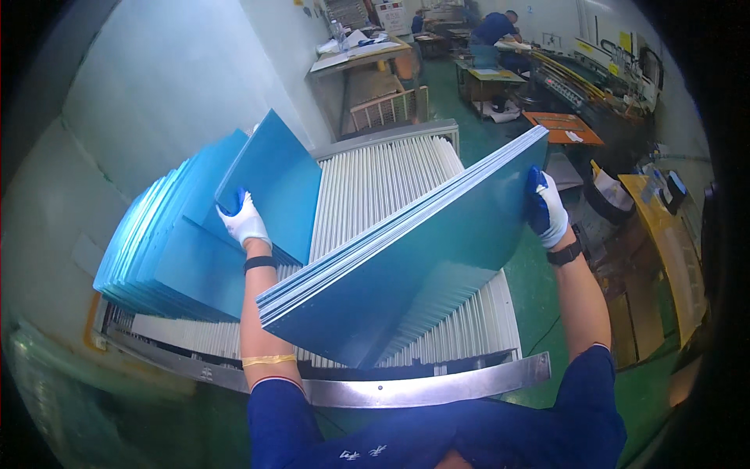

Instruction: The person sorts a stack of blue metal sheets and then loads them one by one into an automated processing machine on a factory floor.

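My left hand point(245, 220), in a white glove with blue-coated fingers, is closed on the near left edge of a blue flat panel point(280, 184), which stands tilted at the right end of a row of similar panels point(168, 242). My right hand point(549, 209), gloved the same way, grips the right edge of a thick stack of blue-green panels point(414, 266). That stack stands slanted on its long side, its pale edges facing up. Its near left corner comes up against my left forearm. Some fingers of both hands are hidden by the panels.
Beneath the panels is a slotted rack point(383, 176) with white ribs and a metal front rail point(430, 391). A wall borders it on the left. Further off stand a cluttered workbench point(359, 55) and a bent-over person point(496, 30). Cardboard point(664, 242) and a bin point(605, 199) lie right.
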The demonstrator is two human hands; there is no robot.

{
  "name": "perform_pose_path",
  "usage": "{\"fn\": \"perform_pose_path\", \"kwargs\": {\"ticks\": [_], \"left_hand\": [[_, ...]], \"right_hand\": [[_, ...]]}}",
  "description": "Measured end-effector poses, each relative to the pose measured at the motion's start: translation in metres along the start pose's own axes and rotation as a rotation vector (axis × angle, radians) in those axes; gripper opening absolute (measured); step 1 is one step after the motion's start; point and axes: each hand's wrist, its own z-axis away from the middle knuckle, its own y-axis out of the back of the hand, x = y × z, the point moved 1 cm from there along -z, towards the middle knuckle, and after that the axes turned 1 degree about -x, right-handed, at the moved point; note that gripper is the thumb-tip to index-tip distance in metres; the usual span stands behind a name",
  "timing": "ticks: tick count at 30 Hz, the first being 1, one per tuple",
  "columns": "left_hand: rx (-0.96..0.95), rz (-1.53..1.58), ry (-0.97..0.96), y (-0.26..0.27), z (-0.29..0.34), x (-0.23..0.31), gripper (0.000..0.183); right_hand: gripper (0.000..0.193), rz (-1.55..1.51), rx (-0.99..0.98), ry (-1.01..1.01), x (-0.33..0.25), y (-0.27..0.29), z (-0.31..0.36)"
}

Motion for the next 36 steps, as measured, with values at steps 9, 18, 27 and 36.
{"fn": "perform_pose_path", "kwargs": {"ticks": [9,18,27,36], "left_hand": [[-0.260,0.009,-0.065,0.034,0.041,0.036,0.025],[-0.285,0.448,0.225,0.166,0.084,0.149,0.018],[-1.057,0.768,0.153,0.242,0.168,0.103,0.079],[-0.759,0.331,0.364,0.237,0.240,0.113,0.063]], "right_hand": [[0.036,0.016,-0.051,-0.038,-0.001,0.019,0.010],[0.034,-0.115,-0.095,-0.010,0.006,0.015,0.000],[0.033,0.078,-0.112,-0.148,0.002,0.019,-0.009],[0.057,-0.155,-0.058,-0.099,0.025,0.042,0.004]]}}
